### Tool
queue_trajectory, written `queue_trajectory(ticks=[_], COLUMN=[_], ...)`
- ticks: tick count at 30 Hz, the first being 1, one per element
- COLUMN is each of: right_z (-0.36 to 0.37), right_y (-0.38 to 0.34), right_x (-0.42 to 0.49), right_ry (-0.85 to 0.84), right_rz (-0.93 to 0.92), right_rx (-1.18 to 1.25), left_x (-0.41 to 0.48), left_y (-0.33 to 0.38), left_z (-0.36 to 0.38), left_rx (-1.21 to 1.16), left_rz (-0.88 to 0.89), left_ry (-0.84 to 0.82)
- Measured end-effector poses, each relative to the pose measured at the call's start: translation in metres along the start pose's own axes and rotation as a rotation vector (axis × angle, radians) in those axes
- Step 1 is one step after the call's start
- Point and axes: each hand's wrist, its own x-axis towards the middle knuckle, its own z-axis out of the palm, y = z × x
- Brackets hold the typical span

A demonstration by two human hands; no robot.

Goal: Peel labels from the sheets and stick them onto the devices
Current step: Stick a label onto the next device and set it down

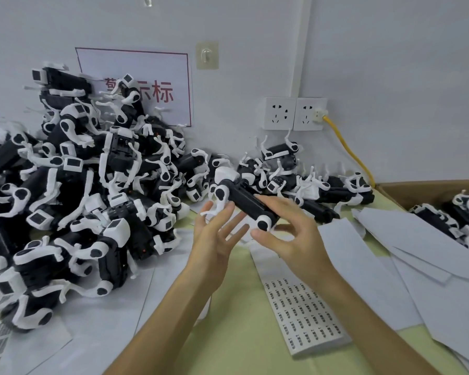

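A black-and-white device (245,199) hangs in the air above the table, tilted from upper left to lower right. My right hand (287,234) grips it at its lower right end, fingers over the top and thumb below. My left hand (218,234) is just under its left end with fingers spread, and its fingertips touch a white leg of the device. A label sheet (305,318) with rows of small printed labels lies on the table below my right forearm. A big pile of the same devices (79,190) fills the left side.
More devices (309,180) lie along the wall behind my hands, and a cardboard box (406,189) at the right holds others. White paper sheets (417,253) are spread at the right. Wall sockets (294,113) with a yellow cable (349,150) sit behind.
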Motion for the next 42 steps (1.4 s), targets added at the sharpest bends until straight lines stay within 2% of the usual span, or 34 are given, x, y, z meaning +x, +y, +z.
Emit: queue_trajectory(ticks=[4,6,8,9,11,12,14,18,21,23,25,27,29,31,37,42], right_z=[0.0,-0.001,-0.002,-0.003,-0.006,-0.007,-0.007,-0.003,-0.01,-0.018,-0.025,-0.03,-0.031,-0.031,-0.03,-0.028], right_y=[0.003,0.008,0.011,0.012,0.014,0.015,0.015,0.012,0.017,0.025,0.036,0.046,0.054,0.059,0.063,0.056], right_x=[-0.001,-0.001,0.001,0.001,0.002,0.003,0.002,0.003,0.007,0.008,0.009,0.007,0.003,0.001,0.004,0.004], right_ry=[0.12,0.161,0.186,0.189,0.167,0.14,0.073,0.057,0.179,0.203,0.091,-0.124,-0.321,-0.38,-0.224,0.005], right_rz=[-0.223,-0.281,-0.303,-0.314,-0.351,-0.373,-0.402,-0.391,-0.243,-0.083,0.123,0.282,0.332,0.345,0.266,0.159], right_rx=[-0.276,-0.38,-0.446,-0.468,-0.509,-0.519,-0.486,-0.383,-0.337,-0.371,-0.445,-0.565,-0.677,-0.693,-0.563,-0.391], left_x=[0.002,0.004,0.003,0.002,0.005,0.006,0.008,0.011,0.012,0.01,0.009,0.007,0.006,0.006,0.004,0.004], left_y=[-0.001,-0.003,-0.002,0.0,0.004,0.006,0.006,0.005,0.005,0.004,0.007,0.011,0.012,0.009,0.006,0.005], left_z=[-0.001,-0.001,-0.003,-0.005,-0.012,-0.013,-0.014,-0.02,-0.02,-0.017,-0.014,-0.012,-0.01,-0.008,-0.009,-0.008], left_rx=[0.089,0.275,0.566,0.75,1.181,1.374,1.573,1.448,1.298,1.086,0.788,0.529,0.313,0.161,0.128,0.266], left_rz=[0.041,0.14,0.343,0.506,0.847,0.964,1.041,0.923,0.735,0.61,0.426,0.164,-0.072,-0.194,-0.291,-0.283], left_ry=[0.161,0.243,0.245,0.22,0.106,0.041,-0.022,-0.007,0.099,0.191,0.208,0.174,0.095,0.039,-0.02,-0.027])
